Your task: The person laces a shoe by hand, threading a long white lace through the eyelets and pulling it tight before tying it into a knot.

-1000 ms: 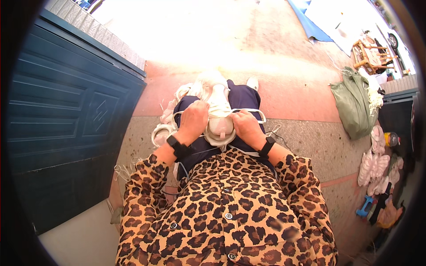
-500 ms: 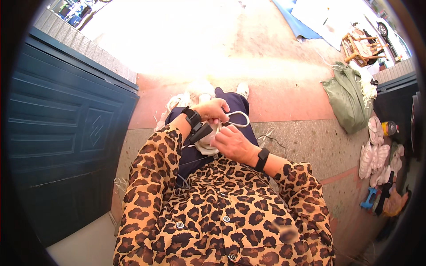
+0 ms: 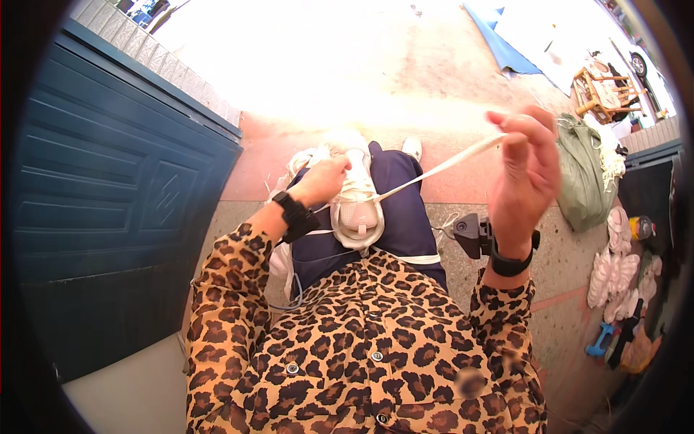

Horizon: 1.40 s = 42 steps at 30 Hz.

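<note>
A white lace-up shoe (image 3: 358,213) lies across my lap on dark blue trousers (image 3: 396,176), its heel end toward me. My left hand (image 3: 327,179) is closed at the shoe's left side, by the lacing; its fingertips are partly hidden. Out to the right and raised, my right hand (image 3: 526,163) pinches a flat white shoelace (image 3: 441,168). That lace runs taut from the shoe's opening up to my fingers. Another stretch of white lace (image 3: 408,259) lies over my right thigh.
At the left stands a dark blue metal door (image 3: 123,188). On the right are a green sack (image 3: 582,177), a pile of pale shoes (image 3: 611,271) and a blue tool-like object (image 3: 600,338). Farther off are a wooden chair (image 3: 607,94) and a blue sheet (image 3: 499,43).
My hands were close together over the shoe with a lace loop between them. The right hand has swung up and right, drawing the lace out; the left has shifted slightly left.
</note>
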Each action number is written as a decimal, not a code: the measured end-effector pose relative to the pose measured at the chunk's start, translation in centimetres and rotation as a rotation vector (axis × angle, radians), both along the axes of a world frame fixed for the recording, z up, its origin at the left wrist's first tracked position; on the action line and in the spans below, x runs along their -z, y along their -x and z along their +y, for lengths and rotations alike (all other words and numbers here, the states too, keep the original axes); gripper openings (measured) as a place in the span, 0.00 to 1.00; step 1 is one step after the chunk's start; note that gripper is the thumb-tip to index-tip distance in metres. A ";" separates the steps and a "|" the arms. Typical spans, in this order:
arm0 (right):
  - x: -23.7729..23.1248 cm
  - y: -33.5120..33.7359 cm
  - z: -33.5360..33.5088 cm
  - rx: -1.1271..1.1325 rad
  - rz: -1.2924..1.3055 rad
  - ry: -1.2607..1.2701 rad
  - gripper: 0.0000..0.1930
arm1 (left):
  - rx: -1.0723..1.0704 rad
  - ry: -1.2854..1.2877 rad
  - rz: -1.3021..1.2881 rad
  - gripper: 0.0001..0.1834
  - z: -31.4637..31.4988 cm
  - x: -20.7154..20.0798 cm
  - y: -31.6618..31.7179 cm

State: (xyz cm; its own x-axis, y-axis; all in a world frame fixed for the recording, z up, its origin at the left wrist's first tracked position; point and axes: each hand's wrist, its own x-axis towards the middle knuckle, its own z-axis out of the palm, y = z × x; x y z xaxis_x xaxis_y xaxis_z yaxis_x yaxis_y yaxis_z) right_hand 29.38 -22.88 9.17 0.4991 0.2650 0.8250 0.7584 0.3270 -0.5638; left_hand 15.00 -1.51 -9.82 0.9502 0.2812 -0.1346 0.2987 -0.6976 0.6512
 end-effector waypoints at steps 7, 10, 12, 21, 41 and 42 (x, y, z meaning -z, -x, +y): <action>11.0 3.3 3.4 -0.739 1.189 0.746 0.09 | -0.047 -0.102 0.007 0.16 -2.4 -1.2 4.4; 16.7 5.9 4.3 -0.746 1.043 1.021 0.13 | -0.120 -0.137 0.058 0.12 -3.2 -1.5 4.4; 20.4 7.3 4.5 -0.537 0.668 1.011 0.14 | -0.147 -0.133 0.020 0.11 -3.2 -0.6 4.6; 21.5 9.1 5.5 -0.112 -0.277 1.183 0.07 | -0.270 0.018 -0.028 0.10 -3.8 -0.5 5.3; 19.9 8.9 5.9 -0.275 -0.235 1.299 0.08 | -0.357 -0.307 -0.018 0.06 -5.2 1.7 5.2; 19.7 8.4 5.8 -0.396 -0.112 1.330 0.11 | -0.412 -0.308 -0.001 0.06 -5.1 1.7 5.2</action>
State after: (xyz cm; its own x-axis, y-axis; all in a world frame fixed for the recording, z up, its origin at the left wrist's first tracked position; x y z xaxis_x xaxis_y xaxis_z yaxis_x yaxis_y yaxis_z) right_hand 20.99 -17.10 -10.51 0.1560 0.9799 -0.1246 0.8035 -0.1992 -0.5610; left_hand 9.79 -6.61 -11.47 0.7522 0.6588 0.0148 0.5886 -0.6818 0.4344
